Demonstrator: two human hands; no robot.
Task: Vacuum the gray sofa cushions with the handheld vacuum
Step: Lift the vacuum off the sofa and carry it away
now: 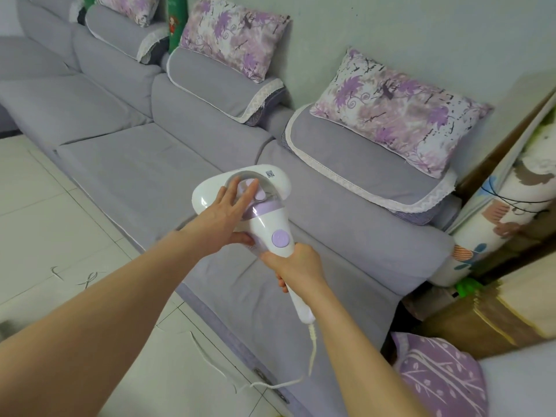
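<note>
A white and lilac handheld vacuum (270, 227) sits head-down on the nearest gray seat cushion (331, 290) of the long gray sofa (126, 164). My right hand (296, 266) grips its white handle just below the round lilac button. My left hand (227, 213) lies flat on the clear dust cup on top of the head, fingers spread, thumb under the body. The vacuum's white cord (311, 356) hangs from the handle's end and trails over the cushion's front edge.
Floral purple pillows (400, 112) lean on the wall along the sofa back, on lace-trimmed gray covers. A rolled mat (499, 224) and cardboard boxes (493, 320) stand at the right end. A purple patterned cushion (442, 377) lies at lower right. White tiled floor (39, 212) runs along the left.
</note>
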